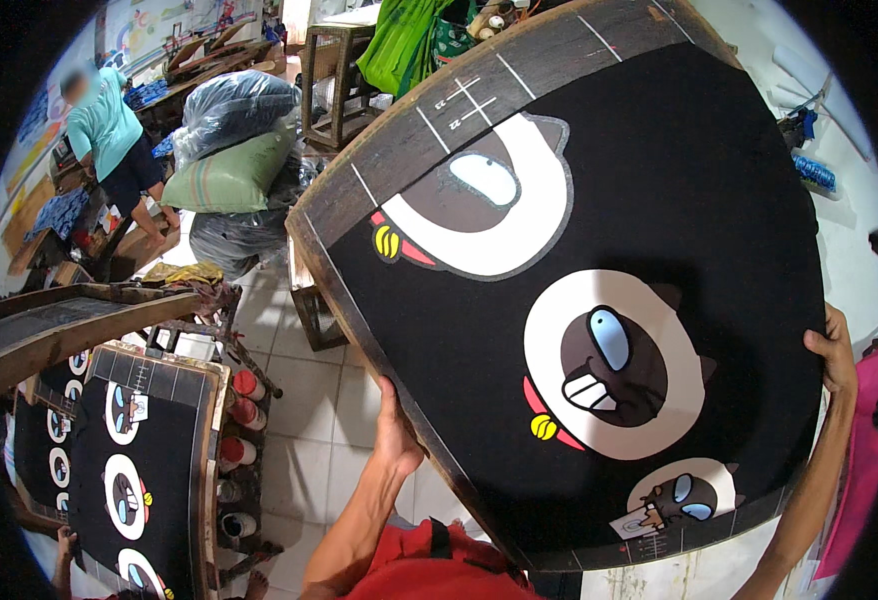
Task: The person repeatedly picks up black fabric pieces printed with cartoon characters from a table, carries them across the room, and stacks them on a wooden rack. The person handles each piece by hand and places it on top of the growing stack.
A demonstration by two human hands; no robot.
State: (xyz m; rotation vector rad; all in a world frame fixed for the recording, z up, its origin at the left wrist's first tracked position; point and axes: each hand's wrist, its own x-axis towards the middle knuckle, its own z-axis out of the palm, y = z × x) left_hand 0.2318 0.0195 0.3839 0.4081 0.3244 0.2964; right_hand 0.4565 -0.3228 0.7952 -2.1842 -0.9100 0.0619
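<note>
Black cloth [494, 335] on tilted board [399, 165]

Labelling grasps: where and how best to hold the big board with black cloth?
Hold the board probably by its left and right edges, one hand from each side: it's wide and flat, and printed cloth covers its middle. The left hand and right hand hold there.

I have a big dark board [559, 60] tilted across most of my feed, white ruled lines along its edges, and black cloth [439, 330] lying flat on it with three cartoon faces [609, 365]. At lower left I make out a second board [187, 388] bearing another black cloth [174, 460]; between them shows the white tiled floor [304, 400], with a dark plastic-wrapped bundle [234, 238] on it
</note>
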